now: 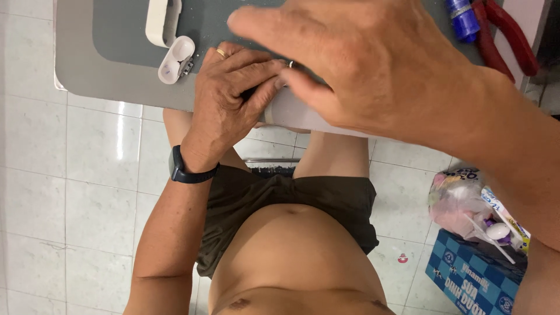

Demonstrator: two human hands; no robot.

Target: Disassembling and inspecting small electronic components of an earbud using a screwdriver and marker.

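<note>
I see glossy white floor tiles (70, 192) under a grey table (76, 70) topped with a darker grey mat (122, 29); its near edge runs right at the hands, open floor to the left. Right hand (373, 64) is big in view, fingers bent down pinching a white boxy object (297, 114) at the table's front edge. Left hand (230, 99), watch on wrist, curls clenched against the same object, mostly hidden. An open white earbud case (172, 55) lies just left. Red pliers (507, 35) and a blue bottle (464, 17) sit far right.
</note>
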